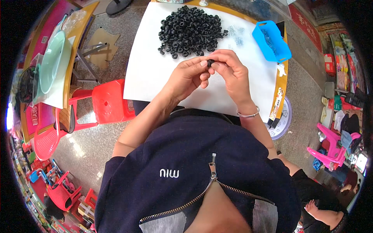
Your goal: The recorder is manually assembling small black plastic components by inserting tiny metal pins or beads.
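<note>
My left hand [188, 74] and my right hand [234, 73] meet over the white tabletop [151, 66]. Between their fingertips is a small black ring-shaped part [210, 63], pinched from both sides; the fingers cover much of it. Just beyond lies a heap of similar black parts [189, 29], many with a hole through the middle. To the right of the heap, tiny metallic-looking bits [236, 33] are strewn on the white surface. At the table's far right stands a blue plastic basket [284, 55] with more tiny bits inside, too small to make out.
Left of me are a red plastic stool [112, 101] and another table bearing a pale green basin [54, 64]. A pale round tub [286, 118] sits below the table's right edge. Farther right is a pink stool [334, 145]. Another person's hand [316, 211] shows at lower right.
</note>
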The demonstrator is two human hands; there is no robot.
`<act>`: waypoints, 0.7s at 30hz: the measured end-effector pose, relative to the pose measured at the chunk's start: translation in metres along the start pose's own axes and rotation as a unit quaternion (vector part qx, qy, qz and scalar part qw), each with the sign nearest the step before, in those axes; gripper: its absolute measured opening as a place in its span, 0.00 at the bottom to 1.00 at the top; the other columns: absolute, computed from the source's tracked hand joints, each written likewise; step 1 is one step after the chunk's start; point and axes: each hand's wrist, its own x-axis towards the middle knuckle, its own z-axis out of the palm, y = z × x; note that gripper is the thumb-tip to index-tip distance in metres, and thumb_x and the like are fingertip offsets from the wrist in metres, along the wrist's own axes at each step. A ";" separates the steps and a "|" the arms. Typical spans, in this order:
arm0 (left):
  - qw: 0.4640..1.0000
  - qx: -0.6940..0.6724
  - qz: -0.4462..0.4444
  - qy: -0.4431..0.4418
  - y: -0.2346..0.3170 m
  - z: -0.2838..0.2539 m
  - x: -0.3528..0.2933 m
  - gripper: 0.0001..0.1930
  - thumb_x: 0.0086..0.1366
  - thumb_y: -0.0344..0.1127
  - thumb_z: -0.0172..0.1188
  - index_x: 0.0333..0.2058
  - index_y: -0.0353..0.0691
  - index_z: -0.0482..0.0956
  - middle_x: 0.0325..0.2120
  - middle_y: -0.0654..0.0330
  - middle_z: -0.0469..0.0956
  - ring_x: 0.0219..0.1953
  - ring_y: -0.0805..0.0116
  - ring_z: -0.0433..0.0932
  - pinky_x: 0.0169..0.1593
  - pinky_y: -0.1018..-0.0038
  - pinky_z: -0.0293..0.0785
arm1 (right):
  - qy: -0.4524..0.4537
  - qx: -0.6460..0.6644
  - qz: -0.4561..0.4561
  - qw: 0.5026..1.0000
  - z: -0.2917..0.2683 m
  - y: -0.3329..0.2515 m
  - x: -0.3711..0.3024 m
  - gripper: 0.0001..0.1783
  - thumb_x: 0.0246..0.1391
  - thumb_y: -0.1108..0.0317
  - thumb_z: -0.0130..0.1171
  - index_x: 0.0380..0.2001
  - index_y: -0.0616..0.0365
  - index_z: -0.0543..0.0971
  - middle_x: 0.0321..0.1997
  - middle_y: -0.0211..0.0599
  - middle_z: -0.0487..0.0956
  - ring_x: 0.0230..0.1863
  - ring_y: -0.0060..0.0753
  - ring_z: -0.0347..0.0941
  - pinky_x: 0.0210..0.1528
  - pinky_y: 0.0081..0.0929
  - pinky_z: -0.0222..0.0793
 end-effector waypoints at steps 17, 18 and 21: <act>0.975 0.166 0.137 0.051 0.006 0.033 -0.018 0.12 0.63 0.29 0.56 0.43 0.28 0.73 0.32 0.57 0.77 0.28 0.74 0.76 0.35 0.75 0.79 | 0.059 -0.038 -0.034 0.997 -0.001 -0.032 -0.008 0.07 0.50 0.77 0.57 0.34 0.60 0.78 0.37 0.36 0.75 0.39 0.29 0.70 0.42 0.24 0.68; 0.973 0.177 0.137 0.055 0.006 0.034 -0.018 0.12 0.63 0.29 0.56 0.43 0.28 0.74 0.32 0.57 0.77 0.28 0.75 0.76 0.35 0.75 0.79 | 0.063 -0.053 -0.038 0.996 -0.001 -0.033 -0.008 0.07 0.50 0.77 0.57 0.34 0.60 0.78 0.37 0.36 0.75 0.39 0.30 0.70 0.42 0.24 0.68; 0.970 0.197 0.130 0.062 0.006 0.036 -0.018 0.12 0.64 0.32 0.56 0.41 0.28 0.74 0.31 0.58 0.77 0.27 0.75 0.75 0.35 0.75 0.79 | 0.056 -0.157 -0.120 0.979 -0.003 -0.034 -0.005 0.07 0.49 0.77 0.57 0.33 0.59 0.78 0.36 0.37 0.75 0.38 0.35 0.69 0.41 0.27 0.67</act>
